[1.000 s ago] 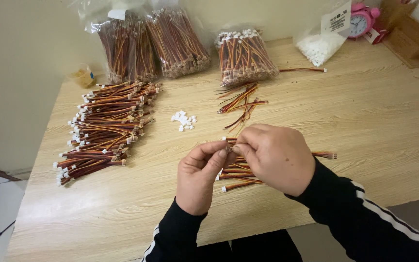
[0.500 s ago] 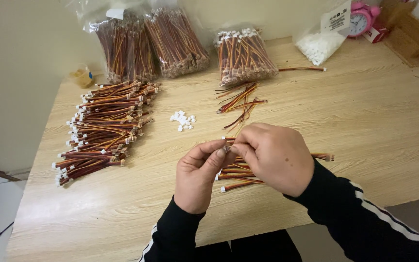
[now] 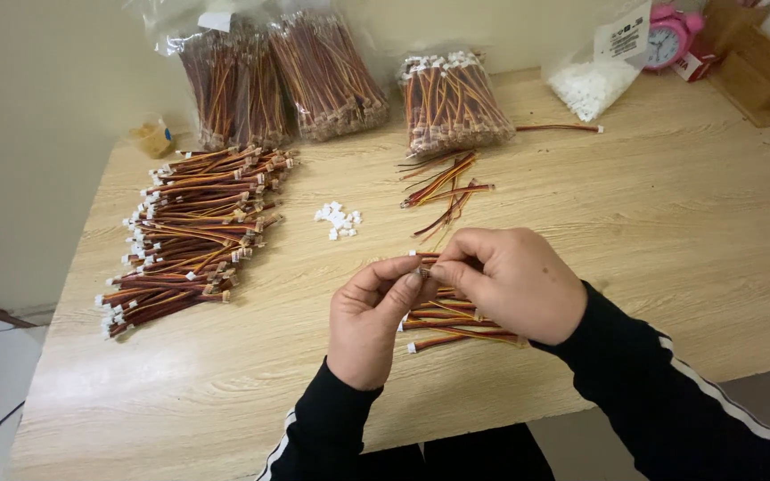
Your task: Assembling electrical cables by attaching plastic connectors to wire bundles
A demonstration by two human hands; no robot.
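Above the wire bundle point(image 3: 456, 322), both hands point(image 3: 443, 294) pinched together as before

Bare light wooden tabletop point(image 3: 670, 232) open on right; heap of brown-orange cable harnesses point(image 3: 191, 233) blocks left, clear bagged wire bundles point(image 3: 314, 71) crowd far edge.

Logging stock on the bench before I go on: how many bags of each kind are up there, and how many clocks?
Clear bags of wire harnesses: 3
Clear bag of white connector housings: 1
Pink alarm clock: 1
Total: 5
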